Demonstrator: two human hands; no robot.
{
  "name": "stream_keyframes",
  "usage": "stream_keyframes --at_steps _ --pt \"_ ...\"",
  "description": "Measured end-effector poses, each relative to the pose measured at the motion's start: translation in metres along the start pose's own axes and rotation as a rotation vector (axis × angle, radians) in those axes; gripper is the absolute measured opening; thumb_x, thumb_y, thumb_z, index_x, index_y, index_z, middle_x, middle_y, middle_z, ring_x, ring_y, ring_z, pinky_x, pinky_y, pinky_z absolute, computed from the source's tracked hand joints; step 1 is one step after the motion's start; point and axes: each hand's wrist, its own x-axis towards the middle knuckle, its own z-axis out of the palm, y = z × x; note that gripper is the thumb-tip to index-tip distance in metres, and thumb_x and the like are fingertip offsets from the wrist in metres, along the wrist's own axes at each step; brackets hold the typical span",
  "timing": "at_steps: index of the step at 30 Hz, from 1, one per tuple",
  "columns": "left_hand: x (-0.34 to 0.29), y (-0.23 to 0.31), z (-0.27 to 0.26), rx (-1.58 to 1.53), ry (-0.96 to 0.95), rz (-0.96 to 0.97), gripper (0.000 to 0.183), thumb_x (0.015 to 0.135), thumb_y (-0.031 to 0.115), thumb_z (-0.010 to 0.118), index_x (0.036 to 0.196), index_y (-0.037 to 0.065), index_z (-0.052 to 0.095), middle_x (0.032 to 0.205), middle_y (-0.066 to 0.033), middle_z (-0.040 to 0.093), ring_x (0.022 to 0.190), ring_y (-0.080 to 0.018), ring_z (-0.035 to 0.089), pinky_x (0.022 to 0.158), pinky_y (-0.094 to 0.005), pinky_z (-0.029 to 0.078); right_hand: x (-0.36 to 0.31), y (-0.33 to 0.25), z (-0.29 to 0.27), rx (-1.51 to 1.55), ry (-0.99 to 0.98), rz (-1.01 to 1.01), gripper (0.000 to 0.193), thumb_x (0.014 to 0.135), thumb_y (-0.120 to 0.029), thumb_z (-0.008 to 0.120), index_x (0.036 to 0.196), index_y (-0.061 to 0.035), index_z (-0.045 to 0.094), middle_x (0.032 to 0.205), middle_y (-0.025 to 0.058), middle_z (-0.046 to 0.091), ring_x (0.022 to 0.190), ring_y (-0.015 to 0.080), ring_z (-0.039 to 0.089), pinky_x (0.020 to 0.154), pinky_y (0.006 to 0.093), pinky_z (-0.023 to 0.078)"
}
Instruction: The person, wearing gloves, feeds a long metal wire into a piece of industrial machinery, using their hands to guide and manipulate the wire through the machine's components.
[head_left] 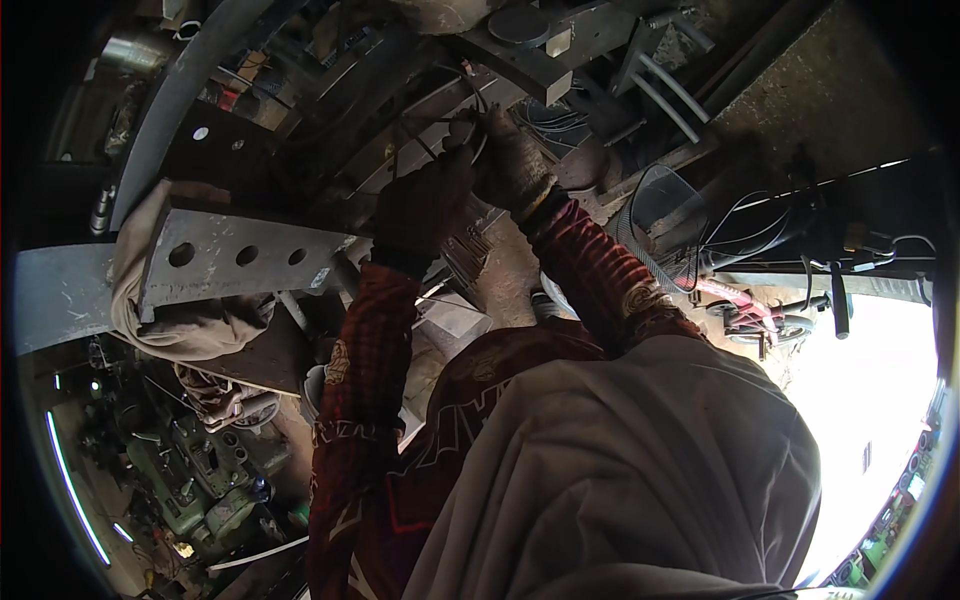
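Note:
My left hand (425,200), in a dark glove, and my right hand (513,168), in a lighter, dirty work glove, meet near the top middle over the cluttered metalwork. The fingers of both are curled inward and nearly touch. Thin, dark, bent wire-like strands (482,98) rise from between them, with a pale curved edge beside the right fingers. Shadow hides the fingertips and what exactly lies in each grip. Left of my left hand rests a thick steel plate (215,283) with a row of round holes.
A beige cloth (200,345) drapes around the plate's left end. Coiled wire (555,122) and steel bars (672,95) lie beyond my right hand. A mesh cylinder (660,220) stands by my right forearm. Green machinery (205,475) fills the lower left; a red bicycle (745,300) is at the right.

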Motion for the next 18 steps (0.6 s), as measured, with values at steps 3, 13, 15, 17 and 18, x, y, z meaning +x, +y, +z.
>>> stream_keyframes --at_steps 3,13,15,17,18 --pt "-0.004 -0.018 -0.003 0.075 -0.075 0.051 0.032 0.095 0.028 0.058 0.126 0.02 0.055 0.072 -0.004 0.062 0.062 -0.0228 0.066 0.051 -0.0398 0.053 0.003 0.011 -0.009 0.21 -0.063 0.046 0.034 0.106 -0.038 0.045 0.121 -0.0092 0.056 0.102 0.0066 0.064 0.091 0.0207 0.066 0.084 0.0356 0.057" --pt "-0.002 -0.009 0.013 0.073 -0.095 -0.022 0.036 0.097 0.029 0.054 0.132 0.022 0.054 0.069 -0.0066 0.064 0.06 -0.0254 0.067 0.052 -0.0434 0.053 0.008 0.006 -0.026 -0.192 0.008 -0.026 0.034 0.103 -0.044 0.051 0.113 -0.0116 0.057 0.102 0.0063 0.067 0.095 0.0229 0.066 0.088 0.0407 0.055" --pt "0.005 0.016 0.008 0.093 -0.111 -0.169 0.029 0.098 0.031 0.053 0.125 0.021 0.056 0.071 -0.008 0.066 0.062 -0.0264 0.068 0.052 -0.0437 0.053 0.006 -0.003 -0.019 0.17 -0.04 0.159 0.036 0.102 -0.045 0.051 0.112 -0.0113 0.057 0.101 0.0076 0.068 0.096 0.0249 0.066 0.09 0.0413 0.055" --pt "0.014 0.024 0.011 0.029 -0.056 -0.237 0.023 0.099 0.033 0.052 0.117 0.019 0.057 0.073 -0.0091 0.067 0.063 -0.0273 0.069 0.051 -0.0438 0.053 0.009 -0.005 -0.021 0.127 -0.014 0.177 0.038 0.101 -0.047 0.052 0.112 -0.0106 0.057 0.101 0.0092 0.068 0.097 0.0268 0.066 0.092 0.0416 0.054" --pt "0.015 0.026 0.009 0.031 -0.074 -0.242 0.025 0.098 0.031 0.054 0.121 0.021 0.058 0.073 -0.0083 0.066 0.063 -0.0269 0.068 0.053 -0.043 0.053 0.013 -0.005 -0.025 0.164 -0.03 0.178 0.038 0.103 -0.045 0.05 0.114 -0.0091 0.056 0.101 0.0112 0.068 0.097 0.0276 0.067 0.09 0.0421 0.055"
